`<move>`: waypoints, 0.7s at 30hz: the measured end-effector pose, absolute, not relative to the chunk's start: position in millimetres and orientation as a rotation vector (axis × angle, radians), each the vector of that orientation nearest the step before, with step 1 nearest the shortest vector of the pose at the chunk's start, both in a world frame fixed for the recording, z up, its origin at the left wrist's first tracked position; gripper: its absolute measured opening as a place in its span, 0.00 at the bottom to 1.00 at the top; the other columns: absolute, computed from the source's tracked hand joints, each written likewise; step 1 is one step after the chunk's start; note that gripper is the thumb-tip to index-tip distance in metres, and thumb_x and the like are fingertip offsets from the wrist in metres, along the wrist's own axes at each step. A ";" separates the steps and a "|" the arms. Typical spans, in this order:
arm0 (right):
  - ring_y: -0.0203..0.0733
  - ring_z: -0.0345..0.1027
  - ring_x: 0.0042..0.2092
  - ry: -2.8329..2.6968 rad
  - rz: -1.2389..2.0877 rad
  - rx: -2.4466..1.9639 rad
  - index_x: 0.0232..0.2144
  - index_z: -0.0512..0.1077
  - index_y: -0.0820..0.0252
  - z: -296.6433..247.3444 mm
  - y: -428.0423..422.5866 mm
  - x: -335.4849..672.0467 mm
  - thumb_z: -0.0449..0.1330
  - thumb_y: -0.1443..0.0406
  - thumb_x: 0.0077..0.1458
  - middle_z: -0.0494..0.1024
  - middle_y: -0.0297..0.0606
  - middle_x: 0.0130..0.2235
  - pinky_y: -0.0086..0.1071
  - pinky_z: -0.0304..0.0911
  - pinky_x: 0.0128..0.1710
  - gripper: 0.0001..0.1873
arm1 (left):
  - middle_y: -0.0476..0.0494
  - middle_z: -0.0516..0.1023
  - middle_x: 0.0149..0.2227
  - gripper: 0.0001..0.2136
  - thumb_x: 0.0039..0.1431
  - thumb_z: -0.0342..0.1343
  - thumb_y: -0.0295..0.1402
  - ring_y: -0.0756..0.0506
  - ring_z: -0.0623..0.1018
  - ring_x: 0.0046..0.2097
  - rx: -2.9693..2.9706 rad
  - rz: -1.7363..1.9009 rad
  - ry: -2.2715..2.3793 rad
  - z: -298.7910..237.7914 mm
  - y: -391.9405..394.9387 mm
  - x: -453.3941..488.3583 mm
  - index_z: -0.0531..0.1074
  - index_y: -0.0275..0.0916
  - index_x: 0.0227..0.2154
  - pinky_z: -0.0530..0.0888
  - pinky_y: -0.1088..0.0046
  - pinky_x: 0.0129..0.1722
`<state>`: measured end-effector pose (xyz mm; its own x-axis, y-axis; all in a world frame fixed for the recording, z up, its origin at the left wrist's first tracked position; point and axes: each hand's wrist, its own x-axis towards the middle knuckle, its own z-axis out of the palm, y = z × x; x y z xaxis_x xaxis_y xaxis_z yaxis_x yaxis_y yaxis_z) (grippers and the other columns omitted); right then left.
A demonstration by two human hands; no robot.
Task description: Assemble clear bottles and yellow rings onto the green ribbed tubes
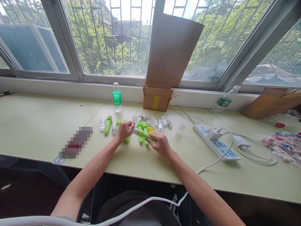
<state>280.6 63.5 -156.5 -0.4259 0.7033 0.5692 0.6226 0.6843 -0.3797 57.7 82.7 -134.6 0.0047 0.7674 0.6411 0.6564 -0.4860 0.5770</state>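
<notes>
While the right hand (161,142) clamps its fingers round the lower end of a slim green tube (148,136), the left hand (125,129) has its fingers curled together on the clear end piece (135,131) at the tube's other end. The joined piece hangs slantwise above the tabletop, its clear end toward ten o'clock and its green end toward four.

Taking that piece as the middle of the dial and the window as twelve, two more green tubes (146,143) lie just beneath it, their ends showing at twelve and six. A yellow ring (150,129) lies just beside at one. Loose clear caps (160,125) scatter toward two, and a single clear cup (181,129) lies apart from them at three. Between nine and ten, past the left hand, another green tube (108,125) lies beside a clear cup-shaped piece (102,124).

Farther out, a green-labelled bottle (117,98) stands upright at eleven, a small cardboard box (155,99) sits near half past twelve, and a second bottle (227,99) leans at two. A white power strip (222,147) with cables lies past three; a pixelated dark object (76,142) lies just below nine.
</notes>
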 end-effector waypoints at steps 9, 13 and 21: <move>0.38 0.67 0.29 -2.190 -0.385 -1.032 0.46 0.74 0.56 -159.9 64.6 286.3 0.54 0.57 0.59 0.77 0.41 0.31 0.29 0.53 0.27 0.17 | 0.52 0.55 0.16 0.24 0.60 0.42 0.49 0.53 0.57 0.20 1.888 1.508 1.379 -135.7 84.3 63.1 0.60 0.37 0.16 0.53 0.75 0.21; 0.40 0.68 0.31 -2.239 -0.189 -1.016 0.45 0.74 0.58 -158.7 61.7 281.1 0.54 0.56 0.59 0.78 0.42 0.33 0.29 0.55 0.27 0.17 | 0.52 0.46 0.15 0.25 0.60 0.43 0.47 0.54 0.50 0.19 1.910 1.607 1.490 -138.3 85.6 64.4 0.49 0.38 0.12 0.49 0.73 0.21; 0.40 0.66 0.30 -2.128 0.621 -1.011 0.38 0.76 0.59 -148.6 61.2 279.4 0.55 0.51 0.55 0.76 0.37 0.30 0.30 0.59 0.29 0.20 | 0.52 0.46 0.13 0.25 0.59 0.43 0.44 0.54 0.49 0.18 1.996 1.620 1.566 -135.3 82.5 66.1 0.49 0.37 0.11 0.48 0.71 0.21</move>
<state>279.4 61.2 -148.6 -0.4579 0.8039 0.3795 0.4732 0.5819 -0.6614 66.1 82.5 -135.3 -0.1157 0.7573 0.6428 0.6164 -0.4527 0.6443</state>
